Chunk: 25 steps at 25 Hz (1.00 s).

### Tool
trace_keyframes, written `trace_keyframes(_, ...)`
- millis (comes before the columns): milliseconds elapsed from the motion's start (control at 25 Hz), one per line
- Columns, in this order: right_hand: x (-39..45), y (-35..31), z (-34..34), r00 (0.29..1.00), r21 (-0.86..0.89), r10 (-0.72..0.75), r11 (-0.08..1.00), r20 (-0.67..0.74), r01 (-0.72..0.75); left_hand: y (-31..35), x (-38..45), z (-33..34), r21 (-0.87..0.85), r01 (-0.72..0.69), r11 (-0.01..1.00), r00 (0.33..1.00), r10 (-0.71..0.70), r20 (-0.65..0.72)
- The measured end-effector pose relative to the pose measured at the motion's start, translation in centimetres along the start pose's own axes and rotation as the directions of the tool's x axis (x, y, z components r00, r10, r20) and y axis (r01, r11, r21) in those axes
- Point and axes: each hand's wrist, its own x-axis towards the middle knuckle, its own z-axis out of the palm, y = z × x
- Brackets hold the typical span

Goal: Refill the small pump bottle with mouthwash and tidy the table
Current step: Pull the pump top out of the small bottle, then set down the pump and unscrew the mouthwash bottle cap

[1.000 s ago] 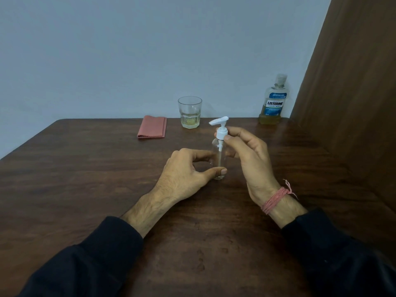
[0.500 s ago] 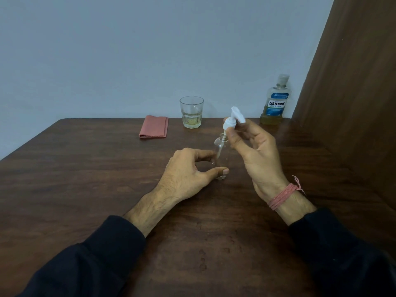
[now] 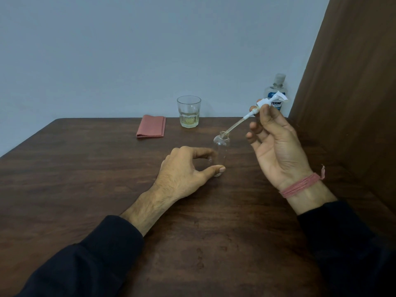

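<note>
Small pump bottle [image 3: 221, 154] stands upright mid-table, a bit toward the right edge, looks empty, neck open. Left hand [image 3: 182, 170] grip: thumb and forefinger curled round the lower body, pinching it so it can't tip while the pump comes out. Right hand [image 3: 276, 146] grip: thumb and forefinger pinched on the collar of the pump head [image 3: 271, 100], other fingers spread loose. Pump is tilted up and right, dip tube [image 3: 235, 124] slanting down with its tip just at the bottle mouth, so my read is the step in hand is pulling the pump clear. Tilt probably keeps drips over the neck rather than the table [image 3: 85, 179].

Mouthwash bottle [image 3: 276, 93] sits at the far right corner, cap on, partly hidden behind the pump head. Glass [image 3: 189, 111] with a little yellowish liquid at the far edge, folded pink cloth [image 3: 151, 126] just left of it, apart. Both well away from the hands.

Judgement: early stage, nothing poured yet. Next needs a spot to park the wet pump, then uncap the mouthwash; narrow neck means spill risk, cloth is there for the wipe-down
</note>
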Motion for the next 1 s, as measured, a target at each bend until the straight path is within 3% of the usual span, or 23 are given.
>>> trace_keyframes(240,0.3,-1.2,-0.7,0.998,0.057,-0.035,0.998,0.058,0.032,-0.3,0.1,-0.1,-0.004,0.029,1.000,1.000,-0.029,0.001)
trace_keyframes(360,0.7,-1.5,-1.2,1.000,0.056,-0.018,0.998,0.013,0.018,-0.4,0.1,0.0,-0.002,0.029,1.000,1.000,-0.029,-0.003)
trace_keyframes(560,1.2,-0.9,-2.3,0.996,-0.210,-0.003,0.978,-0.087,-0.016,-0.6,0.2,0.2,0.001,0.039,0.999,0.999,-0.039,-0.030)
trace_keyframes(640,1.4,-0.6,-2.9,0.991,-0.426,0.018,0.902,-0.133,-0.073,-0.7,0.1,0.3,-0.006,0.042,0.999,0.998,-0.042,-0.035)
trace_keyframes(760,1.5,-0.2,-3.6,0.981,-0.706,0.034,0.690,-0.190,-0.161,-0.5,0.1,0.3,-0.008,0.046,0.999,0.998,-0.046,-0.041)
trace_keyframes(1000,1.4,0.5,-3.7,0.972,-0.870,0.048,0.437,-0.230,-0.228,-0.6,0.2,0.2,-0.025,0.050,0.998,0.998,-0.051,-0.029)
